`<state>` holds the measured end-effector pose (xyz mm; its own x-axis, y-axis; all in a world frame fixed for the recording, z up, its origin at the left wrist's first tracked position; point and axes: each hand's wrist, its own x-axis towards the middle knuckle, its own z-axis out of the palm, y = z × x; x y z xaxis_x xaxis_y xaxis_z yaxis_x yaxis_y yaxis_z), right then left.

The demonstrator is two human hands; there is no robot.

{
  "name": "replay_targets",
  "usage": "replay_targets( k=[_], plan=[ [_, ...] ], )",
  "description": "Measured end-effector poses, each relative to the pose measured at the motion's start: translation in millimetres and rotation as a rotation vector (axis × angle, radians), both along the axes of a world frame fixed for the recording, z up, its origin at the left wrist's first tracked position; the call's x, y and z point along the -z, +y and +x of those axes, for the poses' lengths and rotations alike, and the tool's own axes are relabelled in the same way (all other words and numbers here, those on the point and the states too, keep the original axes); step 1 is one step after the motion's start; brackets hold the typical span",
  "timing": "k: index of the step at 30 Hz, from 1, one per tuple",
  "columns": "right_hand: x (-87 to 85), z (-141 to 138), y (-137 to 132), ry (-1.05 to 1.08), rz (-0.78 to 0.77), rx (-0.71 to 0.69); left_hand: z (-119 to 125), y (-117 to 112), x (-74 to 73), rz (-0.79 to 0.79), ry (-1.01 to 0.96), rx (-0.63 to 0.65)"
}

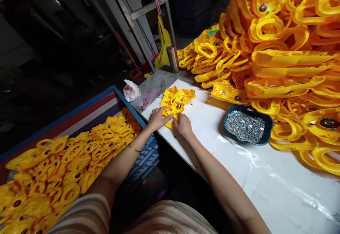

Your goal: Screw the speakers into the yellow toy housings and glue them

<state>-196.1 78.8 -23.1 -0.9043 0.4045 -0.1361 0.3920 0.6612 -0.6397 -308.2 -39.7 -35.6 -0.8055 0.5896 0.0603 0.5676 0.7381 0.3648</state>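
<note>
Between my two hands a yellow plastic shell [183, 95] lies on the white-covered table, its hollow inner side facing up. A small round metal part and thin wires show inside it. My left hand [157, 119] holds the shell's near left edge, with its fingers reaching over the loop-shaped end. On the near right side, my right hand [183, 125] grips the same end, its thumb side against the plastic. Some of the fingertips are hidden. To the right of my hands, a dark green tray [270, 132] holds a heap of small silvery screws.
A tall stack of similar yellow shells [281, 62] rises at the right and back of the table. Left of the table, a blue-rimmed bin [66, 121] holds many more. A metal tumbler [173, 59] and a white plastic bag [130, 91] stand near the far edge.
</note>
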Motion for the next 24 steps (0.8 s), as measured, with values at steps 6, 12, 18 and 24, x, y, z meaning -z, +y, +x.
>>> replay_targets(
  k=[6, 12, 18, 24],
  plan=[
    [-4.3, 84.3, -31.9, 0.015, -0.020, -0.059, 78.0, -36.0, -23.2, 0.192, 0.089, 0.064],
    [21.0, 246.0, -71.9, 0.097, -0.072, 0.100, 171.6, -59.1, -19.4, 0.528, 0.152, 0.354],
    [8.6, 365.8, -70.0, 0.066, 0.150, 0.545, 232.6, -34.4, -13.9, 0.392, -0.002, 0.574],
    [-14.0, 383.6, -58.7, -0.005, 0.151, 0.648, 238.9, -6.5, -12.1, 0.107, 0.076, 0.631]
  ],
)
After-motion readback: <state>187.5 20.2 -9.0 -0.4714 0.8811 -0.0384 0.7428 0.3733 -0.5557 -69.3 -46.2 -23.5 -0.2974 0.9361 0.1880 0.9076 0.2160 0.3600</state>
